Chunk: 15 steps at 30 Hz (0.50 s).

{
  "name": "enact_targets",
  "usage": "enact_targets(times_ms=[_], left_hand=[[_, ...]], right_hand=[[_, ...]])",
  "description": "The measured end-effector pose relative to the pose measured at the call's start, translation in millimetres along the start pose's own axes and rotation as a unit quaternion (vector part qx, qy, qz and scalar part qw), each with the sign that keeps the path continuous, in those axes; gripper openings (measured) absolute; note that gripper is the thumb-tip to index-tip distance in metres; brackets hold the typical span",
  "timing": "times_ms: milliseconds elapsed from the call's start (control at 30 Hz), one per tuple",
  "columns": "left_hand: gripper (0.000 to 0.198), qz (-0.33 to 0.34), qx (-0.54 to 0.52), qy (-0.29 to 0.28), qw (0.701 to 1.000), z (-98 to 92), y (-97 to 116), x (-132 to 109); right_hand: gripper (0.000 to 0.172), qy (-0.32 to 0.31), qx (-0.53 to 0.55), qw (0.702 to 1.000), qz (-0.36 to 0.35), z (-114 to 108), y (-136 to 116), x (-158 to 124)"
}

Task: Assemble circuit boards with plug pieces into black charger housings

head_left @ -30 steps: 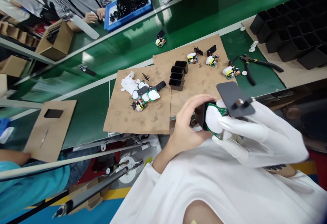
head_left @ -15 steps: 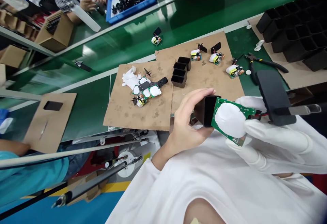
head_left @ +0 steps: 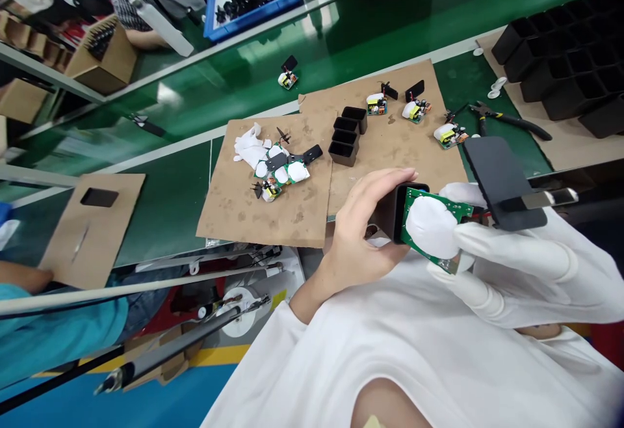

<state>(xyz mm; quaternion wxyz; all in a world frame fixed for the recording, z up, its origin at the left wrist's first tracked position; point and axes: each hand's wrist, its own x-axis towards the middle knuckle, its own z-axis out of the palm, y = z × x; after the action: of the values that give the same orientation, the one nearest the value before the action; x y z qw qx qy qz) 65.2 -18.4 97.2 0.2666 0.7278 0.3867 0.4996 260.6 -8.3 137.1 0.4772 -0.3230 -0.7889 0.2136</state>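
My bare left hand (head_left: 358,236) is wrapped round a black plastic housing (head_left: 390,212), its open end facing right. In a white glove, my right hand (head_left: 521,259) pinches a green circuit board (head_left: 416,236) with a round white pad on its face. The board's left edge sits at the mouth of the housing, its tip seemingly just inside. A black cover plate (head_left: 504,184) with metal plug prongs hangs over my right hand, joined to the board by wires partly hidden behind the fingers.
Cardboard sheets (head_left: 302,220) on the green bench carry several circuit boards (head_left: 375,104) and a row of black housings (head_left: 343,146). Pliers (head_left: 509,119) lie at the right, near many more housings (head_left: 570,67). A blue tray (head_left: 253,19) stands across the belt (head_left: 361,38); a co-worker's arm (head_left: 24,278) is at left.
My right hand has moved left, bringing the board's edge to the housing's mouth. The cover plate has shifted left with it. On the belt, a board has slid slightly left.
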Motion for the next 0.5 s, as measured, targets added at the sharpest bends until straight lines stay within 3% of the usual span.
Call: enact_targets(times_ms=[100, 500], left_hand=[[0.059, 0.014, 0.000, 0.005, 1.000, 0.7, 0.2, 0.4], [0.058, 0.027, 0.032, 0.007, 0.999, 0.6, -0.7, 0.6]], right_hand=[[0.039, -0.040, -0.049, 0.986, -0.157, 6.1, -2.4, 8.1], [0.027, -0.030, -0.076, 0.985, -0.155, 7.8, -1.2, 6.4]])
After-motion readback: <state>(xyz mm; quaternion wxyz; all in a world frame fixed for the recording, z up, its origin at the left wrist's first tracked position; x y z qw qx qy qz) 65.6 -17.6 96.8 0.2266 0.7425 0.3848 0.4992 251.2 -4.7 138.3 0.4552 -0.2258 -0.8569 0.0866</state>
